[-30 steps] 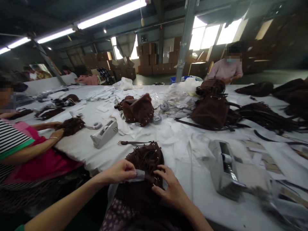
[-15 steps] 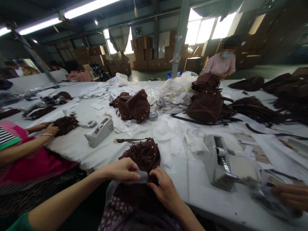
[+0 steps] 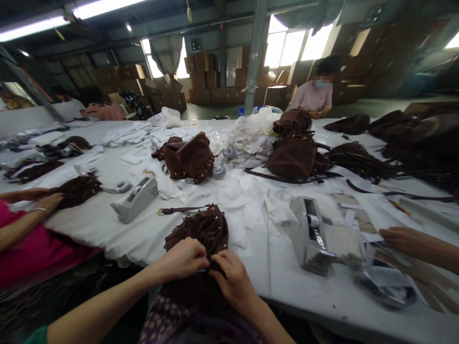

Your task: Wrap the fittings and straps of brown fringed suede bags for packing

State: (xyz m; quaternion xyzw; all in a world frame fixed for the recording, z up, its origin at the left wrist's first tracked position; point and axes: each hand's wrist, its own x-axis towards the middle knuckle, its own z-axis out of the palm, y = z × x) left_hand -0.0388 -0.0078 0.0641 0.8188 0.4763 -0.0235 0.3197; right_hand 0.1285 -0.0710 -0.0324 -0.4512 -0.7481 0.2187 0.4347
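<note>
While left fingers (image 3: pixel 201 262) clamp pale wrapping (image 3: pixel 202 270) at brown bag (image 3: pixel 217 225), right fingers (image 3: pixel 219 261), slightly parted, touch bag.

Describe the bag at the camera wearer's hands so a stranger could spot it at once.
Start at the big white-covered table and go to its near edge, mid-view. There the left hand and right hand are on a dark brown bag with fringe and gold-coloured eyelets. Unlike the other brown bags, it shows a buckled strap stretching leftward at its far end.
</note>
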